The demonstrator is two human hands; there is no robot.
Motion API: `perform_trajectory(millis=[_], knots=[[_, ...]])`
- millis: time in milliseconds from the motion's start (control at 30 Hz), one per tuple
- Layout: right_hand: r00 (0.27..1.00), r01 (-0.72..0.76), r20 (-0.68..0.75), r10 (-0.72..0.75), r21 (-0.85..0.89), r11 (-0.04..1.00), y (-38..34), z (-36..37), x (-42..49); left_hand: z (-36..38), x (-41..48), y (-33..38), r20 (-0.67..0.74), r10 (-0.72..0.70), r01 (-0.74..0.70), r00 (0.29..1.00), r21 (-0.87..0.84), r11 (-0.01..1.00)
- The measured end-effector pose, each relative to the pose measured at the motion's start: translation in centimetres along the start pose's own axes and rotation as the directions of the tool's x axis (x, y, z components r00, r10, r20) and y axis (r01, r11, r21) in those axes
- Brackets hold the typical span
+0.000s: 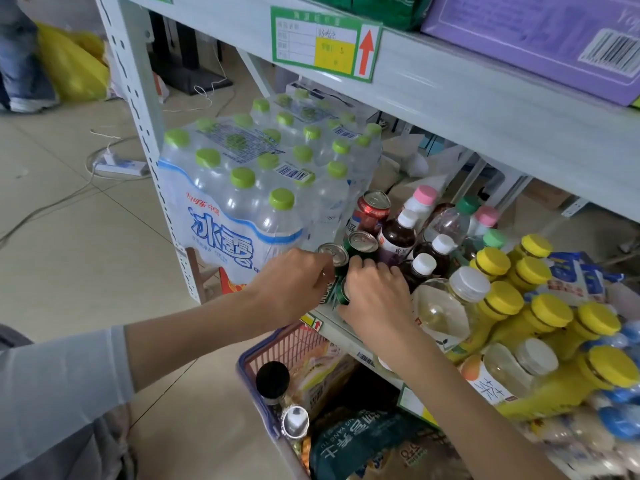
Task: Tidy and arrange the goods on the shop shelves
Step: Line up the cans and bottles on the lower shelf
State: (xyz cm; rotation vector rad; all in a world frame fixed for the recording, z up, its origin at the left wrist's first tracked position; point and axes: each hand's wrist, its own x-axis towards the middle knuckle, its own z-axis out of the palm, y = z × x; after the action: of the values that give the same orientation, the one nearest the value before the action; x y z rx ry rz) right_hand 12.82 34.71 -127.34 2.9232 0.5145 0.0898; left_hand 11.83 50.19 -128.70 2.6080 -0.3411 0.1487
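Stand the green can (341,293) square at the front edge of the shelf (341,332), in line with the silver-topped can (333,255) at its eleven o'clock. Face the label out and keep clear of the brown bottles (398,237) at two o'clock. Your right hand (375,299) comes in from five o'clock, wrist arched, fingers curled over the green can. Your left hand (294,282) reaches in from eight o'clock, its fingertips pinching the silver-topped can's side to steady it. The water pack (242,188) stands at ten o'clock.

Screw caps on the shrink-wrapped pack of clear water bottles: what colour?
Lime green; the screw caps show best in the head view.
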Motion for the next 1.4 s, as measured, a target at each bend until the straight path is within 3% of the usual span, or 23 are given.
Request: perform_trajectory(millis=[167, 300, 367, 433, 500, 600, 767, 1400], knots=[[0.981, -0.148, 0.173, 0.085, 0.391, 0.908, 1.2, -3.0, -0.1, -0.6, 0.3, 0.1, 0.036, -0.079, 0.084, 0.996, -0.185, 0.979], [0.974, -0.224, 0.170, 0.147, 0.714, 0.664, 1.9, -4.5, -0.8, -2.2, -0.2, 1.5, 0.185, -0.203, 0.265, 0.961, -0.424, 0.866], [0.968, -0.233, 0.142, 0.207, 0.816, 0.529, 2.3, -5.2, -0.9, -2.6, -0.2, 1.6, 0.298, -0.294, 0.412, 0.908, -0.513, 0.753], [0.949, -0.240, 0.130, 0.286, 0.886, 0.397, 2.8, -5.5, -0.9, -2.6, -0.2, 1.9, 0.452, -0.321, 0.553, 0.832, -0.635, 0.540], [0.926, -0.260, 0.153, 0.345, 0.921, 0.290, 3.1, -5.6, -0.8, -3.0, -0.5, 2.9, 0.600, -0.230, 0.642, 0.766, -0.700, 0.314], [0.906, -0.309, 0.228, 0.356, 0.931, 0.192, 3.4, -5.4, -0.6, -3.7, -1.2, 4.3, 0.670, -0.116, 0.678, 0.734, -0.713, 0.179], [0.915, -0.306, 0.245, 0.321, 0.939, 0.155, 4.0, -5.4, -0.2, -4.4, -1.7, 4.9, 0.697, -0.044, 0.697, 0.716, -0.709, 0.103], [0.949, -0.247, 0.177, 0.262, 0.933, 0.261, 3.5, -5.5, -0.2, -4.8, -2.3, 4.4, 0.713, 0.033, 0.714, 0.700, -0.700, -0.013]])
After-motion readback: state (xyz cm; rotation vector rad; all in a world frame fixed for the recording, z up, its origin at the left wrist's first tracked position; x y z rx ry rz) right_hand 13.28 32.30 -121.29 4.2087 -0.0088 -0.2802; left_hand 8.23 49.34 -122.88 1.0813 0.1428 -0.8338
